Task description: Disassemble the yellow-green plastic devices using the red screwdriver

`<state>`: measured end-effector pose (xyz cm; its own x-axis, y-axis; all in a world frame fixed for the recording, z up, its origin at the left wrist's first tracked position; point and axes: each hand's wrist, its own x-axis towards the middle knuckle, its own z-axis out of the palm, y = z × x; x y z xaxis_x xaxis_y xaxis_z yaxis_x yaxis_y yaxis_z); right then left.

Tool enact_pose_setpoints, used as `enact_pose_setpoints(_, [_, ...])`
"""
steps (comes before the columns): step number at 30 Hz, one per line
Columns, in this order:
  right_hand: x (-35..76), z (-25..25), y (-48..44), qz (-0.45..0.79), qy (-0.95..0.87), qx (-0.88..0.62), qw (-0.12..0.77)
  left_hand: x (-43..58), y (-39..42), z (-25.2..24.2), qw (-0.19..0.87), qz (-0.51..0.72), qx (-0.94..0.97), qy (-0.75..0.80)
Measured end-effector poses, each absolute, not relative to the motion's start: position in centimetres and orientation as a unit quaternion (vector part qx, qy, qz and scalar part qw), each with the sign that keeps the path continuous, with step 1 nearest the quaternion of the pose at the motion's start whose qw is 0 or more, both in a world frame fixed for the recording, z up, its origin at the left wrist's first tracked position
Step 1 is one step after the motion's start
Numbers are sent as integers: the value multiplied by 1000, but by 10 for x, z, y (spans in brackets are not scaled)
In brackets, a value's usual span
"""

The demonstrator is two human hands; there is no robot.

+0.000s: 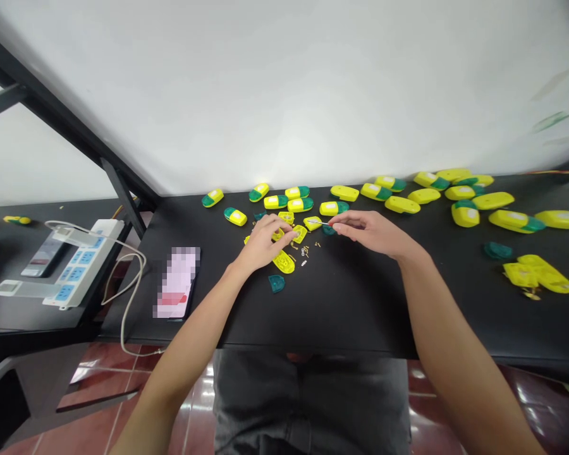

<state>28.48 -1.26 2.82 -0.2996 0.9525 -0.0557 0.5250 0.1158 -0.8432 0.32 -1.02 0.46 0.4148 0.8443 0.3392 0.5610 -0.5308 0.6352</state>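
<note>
My left hand (264, 241) is low over the loose parts, thumb and forefinger drawn together in a pinch; whatever is between the tips is too small to make out. Beside those fingertips sits a small yellow plastic housing piece (300, 234). An open yellow shell half (283, 262) lies just under the thumb. My right hand (360, 229) grips a thin screwdriver (318, 222), its metal shaft pointing left across a yellow piece (312, 224). Small brass-coloured screws (306, 249) are scattered between the hands. A dark green translucent cover (276, 283) rests nearer me.
Several assembled yellow-and-green housings (299, 205) line the back of the black table, by the wall. Opened yellow shells (545, 273) lie far right. At left are a phone (177, 282), a white cable (124, 316) and a power strip (83, 265) beside a black metal frame.
</note>
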Motion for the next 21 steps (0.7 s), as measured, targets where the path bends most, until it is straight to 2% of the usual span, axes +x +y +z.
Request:
enact_pose_setpoints(4, [287, 26, -10, 411, -720, -515, 219, -5, -2, 2, 165, 347, 774, 504])
enact_pose_setpoints(7, [289, 22, -8, 431, -728, -501, 181, -11, 2, -2, 134, 307, 767, 547])
enact_pose_setpoints(11, [288, 17, -7, 428, -715, -506, 221, -15, 1, -1, 131, 216, 798, 547])
enact_pose_setpoints(14, [285, 18, -8, 394, -714, -519, 258, -20, 1, 3, 136, 196, 802, 548])
enact_pose_setpoints(17, [283, 19, -9, 369, -722, -522, 267, -27, 4, 7, 142, 209, 786, 564])
enact_pose_setpoints(21, [280, 20, -8, 358, -727, -523, 266, -38, 10, 13, 147, 288, 740, 589])
